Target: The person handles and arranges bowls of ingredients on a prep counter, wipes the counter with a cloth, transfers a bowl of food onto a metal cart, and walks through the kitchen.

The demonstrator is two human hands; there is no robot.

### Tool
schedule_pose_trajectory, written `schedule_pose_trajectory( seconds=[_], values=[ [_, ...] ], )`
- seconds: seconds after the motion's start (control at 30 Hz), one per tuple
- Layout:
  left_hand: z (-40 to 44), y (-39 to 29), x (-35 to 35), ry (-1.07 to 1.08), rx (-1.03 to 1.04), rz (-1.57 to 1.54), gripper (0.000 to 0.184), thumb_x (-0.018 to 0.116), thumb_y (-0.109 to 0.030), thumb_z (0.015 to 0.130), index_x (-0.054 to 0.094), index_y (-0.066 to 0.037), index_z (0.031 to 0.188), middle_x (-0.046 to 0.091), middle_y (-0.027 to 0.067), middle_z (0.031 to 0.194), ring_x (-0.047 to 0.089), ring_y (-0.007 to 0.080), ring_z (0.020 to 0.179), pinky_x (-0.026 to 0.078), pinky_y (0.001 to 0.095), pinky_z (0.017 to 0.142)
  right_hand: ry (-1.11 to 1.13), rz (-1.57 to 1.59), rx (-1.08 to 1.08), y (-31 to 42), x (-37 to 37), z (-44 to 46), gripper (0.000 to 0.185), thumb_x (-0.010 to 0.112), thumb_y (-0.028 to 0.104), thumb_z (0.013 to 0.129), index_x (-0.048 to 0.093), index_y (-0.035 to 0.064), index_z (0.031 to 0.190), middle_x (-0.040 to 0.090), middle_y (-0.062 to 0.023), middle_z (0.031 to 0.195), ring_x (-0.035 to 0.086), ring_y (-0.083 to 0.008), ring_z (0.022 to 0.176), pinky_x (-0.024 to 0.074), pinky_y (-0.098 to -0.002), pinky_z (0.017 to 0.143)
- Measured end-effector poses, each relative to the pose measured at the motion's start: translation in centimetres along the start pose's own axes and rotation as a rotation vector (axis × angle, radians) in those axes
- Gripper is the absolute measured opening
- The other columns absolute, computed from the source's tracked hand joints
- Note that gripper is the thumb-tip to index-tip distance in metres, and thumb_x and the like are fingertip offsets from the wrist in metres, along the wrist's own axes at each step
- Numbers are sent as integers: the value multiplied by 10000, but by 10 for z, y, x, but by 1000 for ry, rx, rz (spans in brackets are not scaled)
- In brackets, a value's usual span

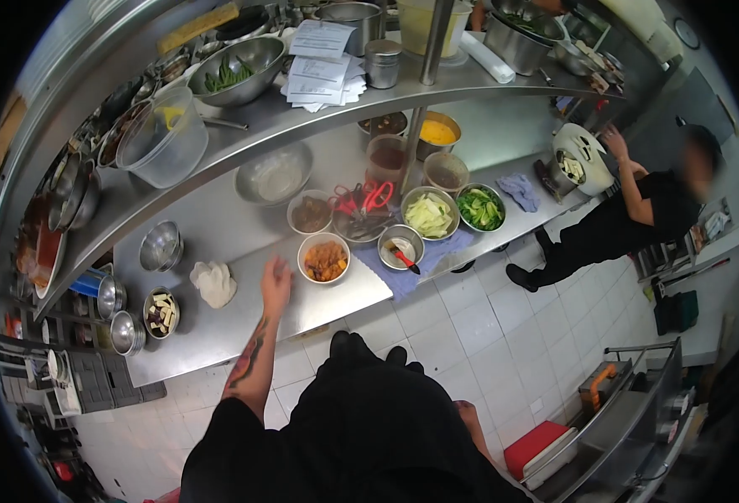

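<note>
My left hand (276, 283) reaches over the steel counter (256, 314), fingers apart, with nothing visible in it. Just right of it is a white tub (324, 257) of orange-brown chunks; a gap shows between them. A crumpled whitish plastic bag (213, 283) lies on its other side. Down beside my body hangs my right hand (468, 412), its fingers mostly hidden. Beyond the white tub, red-handled scissors (375, 197) rest in a container. A small steel bowl (400, 247) holds a red-handled brush (407, 261).
Bowls of cut pale vegetable (430, 215) and leafy greens (481, 208) stand to the right near a blue cloth (518, 192). A steel shelf (319, 105) overhangs the counter. A co-worker (638, 201) in black stands at the far right. A red-lidded box (537, 448) sits behind.
</note>
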State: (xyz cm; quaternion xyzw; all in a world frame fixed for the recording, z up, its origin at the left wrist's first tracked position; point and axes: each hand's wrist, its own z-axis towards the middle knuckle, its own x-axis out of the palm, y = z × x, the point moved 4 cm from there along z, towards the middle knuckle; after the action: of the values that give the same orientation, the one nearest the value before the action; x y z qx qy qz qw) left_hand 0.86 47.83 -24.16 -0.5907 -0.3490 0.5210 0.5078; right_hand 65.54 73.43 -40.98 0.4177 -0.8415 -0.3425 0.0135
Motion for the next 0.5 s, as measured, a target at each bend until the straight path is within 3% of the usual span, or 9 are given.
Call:
schedule_pose_trajectory(
  seconds=[0.1,0.2,0.3,0.33,0.37,0.4,0.43,0.5],
  values=[
    [-72,26,-23,111,119,387,305,619,-97,862,602,-4,1152,584,196,1218,628,292,968,500,373,861,10,-76,13,1,-1,4,271,575,244,903,660,8,1007,668,-109,810,600,-176,604,474,-298,494],
    [-153,-27,-24,180,374,559,240,632,-50,791,645,-32,1030,517,236,1292,465,401,1212,361,448,1046,16,-97,26,-2,-3,8,276,569,237,893,651,5,1017,667,-103,807,596,-182,580,485,-297,481],
    [-206,-62,-19,307,467,704,242,666,-78,778,656,-64,1020,483,239,1350,462,408,1223,368,430,1049,37,-193,91,-3,-5,18,281,555,226,882,638,5,1035,668,-98,823,619,-185,615,520,-310,522],
    [-219,-45,-22,384,335,643,241,665,-103,798,660,-58,1035,537,225,1293,517,387,1165,408,412,1009,33,-182,94,-5,-5,22,281,555,226,882,638,5,1035,668,-98,823,619,-185,615,520,-310,522],
    [-232,-23,-25,454,203,580,243,665,-127,818,664,-52,1050,590,212,1236,573,366,1106,447,395,969,56,-167,108,-8,-4,30,286,568,233,886,659,-2,1022,684,-112,864,634,-192,702,526,-339,622],
    [-242,1,-29,537,-59,501,253,651,-179,845,668,-53,1064,636,193,1140,618,339,1025,480,383,909,82,-155,119,-5,-5,37,293,581,240,889,679,-8,1009,700,-125,906,648,-198,788,532,-368,722],
    [-253,24,-34,610,-320,414,273,637,-231,873,673,-54,1078,682,174,1044,663,312,943,513,372,849,85,-153,110,-1,-6,46,293,581,240,889,679,-8,1009,700,-125,906,648,-198,788,532,-368,722],
    [-272,55,-48,674,-268,556,337,593,-334,905,679,-66,1092,707,155,927,693,278,856,531,369,778,175,-213,251,7,-3,64,303,570,249,887,653,17,1065,696,-128,965,670,-225,823,549,-405,710]
  ],
)
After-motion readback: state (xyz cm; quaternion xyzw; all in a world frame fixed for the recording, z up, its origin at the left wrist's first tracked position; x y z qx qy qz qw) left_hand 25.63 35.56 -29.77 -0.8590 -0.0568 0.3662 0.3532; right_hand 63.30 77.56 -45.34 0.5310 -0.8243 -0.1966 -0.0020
